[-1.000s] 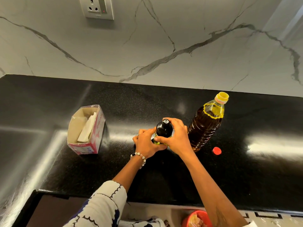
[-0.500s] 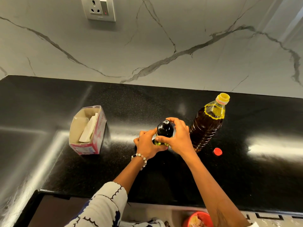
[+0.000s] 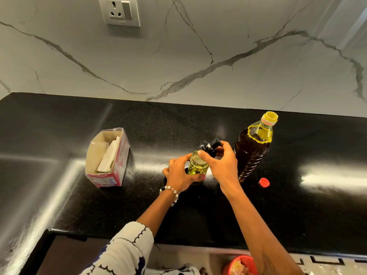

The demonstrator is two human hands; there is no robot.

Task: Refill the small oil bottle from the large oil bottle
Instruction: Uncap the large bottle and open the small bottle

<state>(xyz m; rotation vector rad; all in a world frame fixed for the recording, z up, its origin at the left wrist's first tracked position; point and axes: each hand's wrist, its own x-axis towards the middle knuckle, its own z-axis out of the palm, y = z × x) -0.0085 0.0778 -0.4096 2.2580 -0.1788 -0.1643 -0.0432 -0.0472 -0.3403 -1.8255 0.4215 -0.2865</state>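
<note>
Small oil bottle [image 3: 198, 166] upright on the black countertop [image 3: 288, 205], mouth uncovered, a little pale yellow oil visible low inside the clear glass. Left hand [image 3: 179, 173] curled round its body, thumb at the front, likely to keep it from tipping or turning while the top is dealt with. Right hand [image 3: 219, 161] pinching the black pourer cap [image 3: 211, 146] between thumb and fingertips, cap tilted and clear of the rim, just above and behind the mouth; presumably held there only until set aside. Large oil bottle [image 3: 253, 147] standing just right of the right hand, dark oil filling it up to the shoulder, yellow neck open, so ready for pouring without a further twist. Small red cap [image 3: 264, 182] lying flat on the counter near its base, probably off the large bottle and parked within reach for closing later. Open cardboard box [image 3: 108, 158] with folded white paper inside, well apart to the left, out of the pouring path. Marble-patterned wall [image 3: 198, 56] with a wall socket [image 3: 121, 11] behind. By the look of it, both bottles opened and no oil yet transferred; next step calls for putting the pourer cap down and freeing the right hand for the heavy bottle.
</note>
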